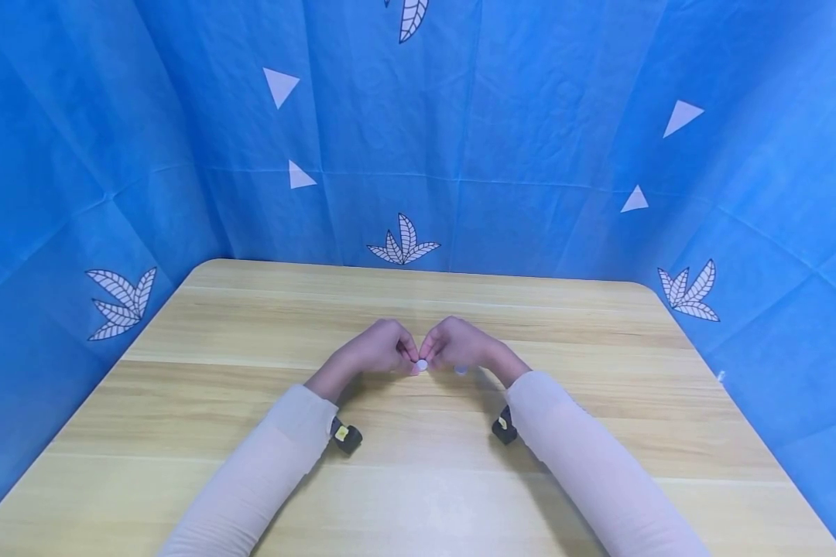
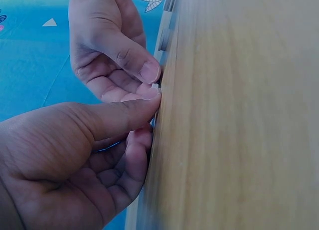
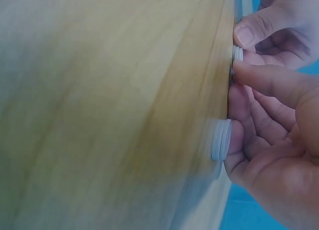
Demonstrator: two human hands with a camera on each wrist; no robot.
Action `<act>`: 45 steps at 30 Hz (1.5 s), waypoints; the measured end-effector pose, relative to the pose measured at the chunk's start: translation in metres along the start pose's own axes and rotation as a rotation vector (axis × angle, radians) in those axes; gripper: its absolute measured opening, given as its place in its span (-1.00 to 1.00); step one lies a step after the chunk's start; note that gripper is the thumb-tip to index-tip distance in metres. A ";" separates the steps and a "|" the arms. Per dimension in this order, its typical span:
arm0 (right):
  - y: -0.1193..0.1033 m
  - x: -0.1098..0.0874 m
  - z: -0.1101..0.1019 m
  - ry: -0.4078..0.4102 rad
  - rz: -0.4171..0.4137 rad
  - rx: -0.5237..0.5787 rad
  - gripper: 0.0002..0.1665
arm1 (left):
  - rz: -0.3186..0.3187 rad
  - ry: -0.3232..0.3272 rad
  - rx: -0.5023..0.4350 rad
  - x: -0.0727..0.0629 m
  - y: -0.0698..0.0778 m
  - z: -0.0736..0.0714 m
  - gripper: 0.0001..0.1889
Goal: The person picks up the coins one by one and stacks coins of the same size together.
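Note:
Both hands meet near the middle of the table over a small stack of pale, coin-like discs (image 1: 422, 365). My left hand (image 1: 388, 348) pinches one side of the stack with thumb and fingers. From the other side my right hand (image 1: 457, 344) pinches it too, thumb close to the left thumb. In the right wrist view the thin edges of the discs (image 3: 238, 53) show between the thumbs. A second stack of discs (image 3: 221, 140) stands on the table by the right hand's curled outer fingers. Fingertips partly hide the held stack.
The light wooden table (image 1: 418, 495) has rounded far corners, with a blue patterned curtain (image 1: 529, 116) behind and at both sides. Past the right hand, the left wrist view has a grey stack (image 2: 163, 40) and another small stack (image 2: 169, 1) farther off.

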State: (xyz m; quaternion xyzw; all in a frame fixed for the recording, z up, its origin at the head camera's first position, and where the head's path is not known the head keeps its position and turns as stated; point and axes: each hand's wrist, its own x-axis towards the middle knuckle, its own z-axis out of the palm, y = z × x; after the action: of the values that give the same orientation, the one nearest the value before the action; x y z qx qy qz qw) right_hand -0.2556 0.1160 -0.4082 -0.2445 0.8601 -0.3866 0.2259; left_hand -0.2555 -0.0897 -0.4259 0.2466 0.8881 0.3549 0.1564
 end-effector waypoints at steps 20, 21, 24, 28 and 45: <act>0.002 0.003 0.004 0.021 -0.030 -0.052 -0.82 | 0.010 0.004 0.016 -0.002 0.002 -0.001 -0.89; 0.002 0.002 0.004 0.022 -0.030 -0.053 -0.82 | 0.010 0.004 0.016 -0.002 0.002 -0.001 -0.89; 0.001 0.002 0.004 0.023 -0.028 -0.050 -0.82 | 0.012 0.006 0.018 -0.002 0.002 -0.001 -0.89; 0.001 0.001 0.004 0.023 -0.024 -0.053 -0.82 | 0.022 0.005 0.023 -0.002 0.002 -0.001 -0.89; -0.003 -0.005 -0.005 0.002 -0.014 -0.081 -0.73 | -0.015 -0.023 0.028 -0.007 0.008 -0.007 -0.87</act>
State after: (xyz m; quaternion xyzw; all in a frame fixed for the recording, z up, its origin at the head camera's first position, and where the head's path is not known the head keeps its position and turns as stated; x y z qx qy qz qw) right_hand -0.2538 0.1201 -0.4023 -0.2589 0.8735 -0.3535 0.2121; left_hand -0.2497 -0.0925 -0.4148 0.2460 0.8931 0.3381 0.1658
